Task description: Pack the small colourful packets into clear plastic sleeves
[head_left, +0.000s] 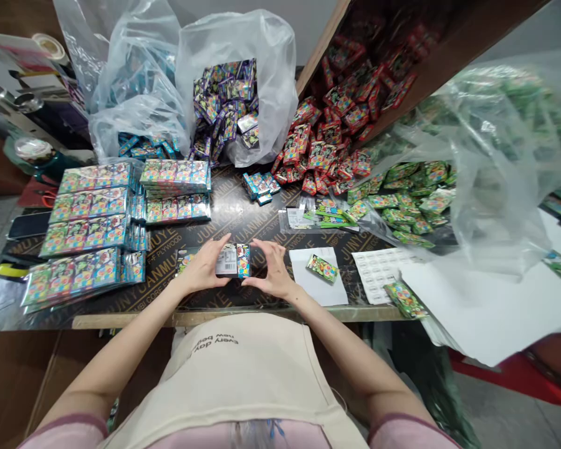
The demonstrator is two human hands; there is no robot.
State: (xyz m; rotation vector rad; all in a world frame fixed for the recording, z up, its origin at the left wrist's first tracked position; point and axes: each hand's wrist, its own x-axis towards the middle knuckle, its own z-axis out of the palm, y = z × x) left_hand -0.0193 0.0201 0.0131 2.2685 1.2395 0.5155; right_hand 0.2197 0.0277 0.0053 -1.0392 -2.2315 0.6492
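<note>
At the table's front, my left hand [208, 265] and my right hand [272, 268] bracket a short row of small packs [244, 260]. Thumb and forefinger of each hand curve around the row's near and far edges. A blue pack shows at the right end, beside a white printed label [225, 260]. My left hand covers the middle of the row, and part of a colourful pack pokes out left of it. Right of my right hand, a green pack [322, 269] lies on a white sheet [303, 290].
Stacked wrapped sets [86, 234] fill the left side. Behind are a bag of purple packs [227, 93], a red heap [327, 149] and green packs [411, 193]. Small blue packs [260, 186] lie mid-table. Clear sleeves [308, 219] and a label sheet [378, 271] sit rightward.
</note>
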